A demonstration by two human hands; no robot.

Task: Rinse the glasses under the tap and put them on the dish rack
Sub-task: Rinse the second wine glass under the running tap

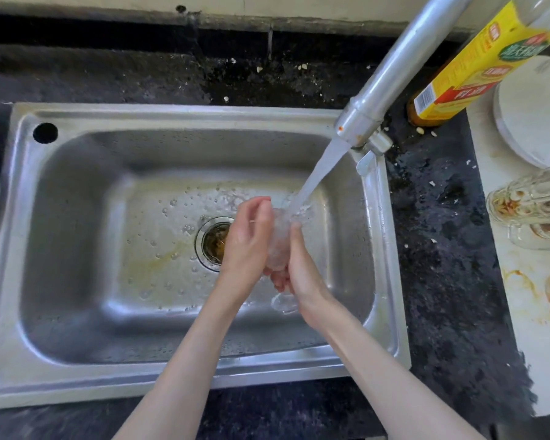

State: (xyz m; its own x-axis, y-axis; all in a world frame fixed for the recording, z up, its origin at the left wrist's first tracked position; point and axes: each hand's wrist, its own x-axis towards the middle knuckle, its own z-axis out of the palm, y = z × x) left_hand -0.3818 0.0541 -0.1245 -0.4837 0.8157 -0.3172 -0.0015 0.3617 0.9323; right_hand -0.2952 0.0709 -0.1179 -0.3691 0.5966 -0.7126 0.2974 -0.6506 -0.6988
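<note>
Sink (26,281), steel, fills the left and centre of the head view; drain (215,244) near centre, droplets and a yellowish stain on the basin floor at its 8 o'clock.

Left hand (246,236) curls round a clear glass (278,246) from its 9 o'clock side. Right hand (302,274) wraps the same glass from 4 o'clock, fingers tucked under it. The glass sits low over the basin just right of the drain, its foot or base showing below the hands at 6 o'clock.

Tap (394,71) comes in from 1 o'clock; water stream (318,173) falls onto the top of the glass.

Progress, as a judgement: rinsing of one glass under way, early in the task. More dirty glasses (534,211), brown-streaked, lie on the white board (521,360) at 3 o'clock, not yet rinsed. No dish rack in view, so nothing seen placed.

Surroundings: dark speckled counter (442,265), wet and crumb-strewn, round the sink. White plates (534,115) and a yellow-labelled bottle (477,68) at 2 o'clock. Brown spills on the board.
</note>
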